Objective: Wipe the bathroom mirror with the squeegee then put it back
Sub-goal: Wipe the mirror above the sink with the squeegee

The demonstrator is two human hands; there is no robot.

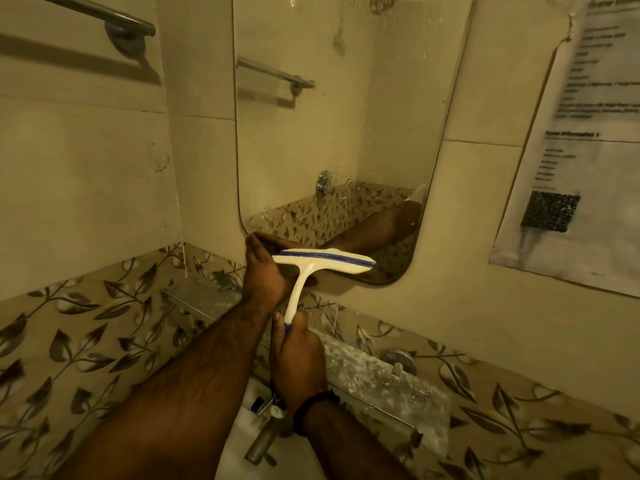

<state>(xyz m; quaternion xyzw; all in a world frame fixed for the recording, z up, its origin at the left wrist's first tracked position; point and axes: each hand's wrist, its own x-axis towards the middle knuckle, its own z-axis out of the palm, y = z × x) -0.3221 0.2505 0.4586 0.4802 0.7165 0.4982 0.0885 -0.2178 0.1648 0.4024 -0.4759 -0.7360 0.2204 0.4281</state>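
Observation:
A tall frameless mirror [332,126] with rounded corners hangs on the tiled wall, dotted with water drops near its top and bottom. A white squeegee [323,262] with a blue blade strip lies across the mirror's bottom edge. My right hand [298,358] is shut on its handle from below. My left hand [265,268] presses flat against the mirror's lower left corner, just left of the squeegee head, fingers together. The mirror reflects my arm.
A glass shelf [374,375] runs below the mirror, with a tap [266,441] and small toiletries [263,403] under my wrists. A towel bar [104,15] sits at upper left. A printed paper sheet [575,150] is stuck to the wall at right.

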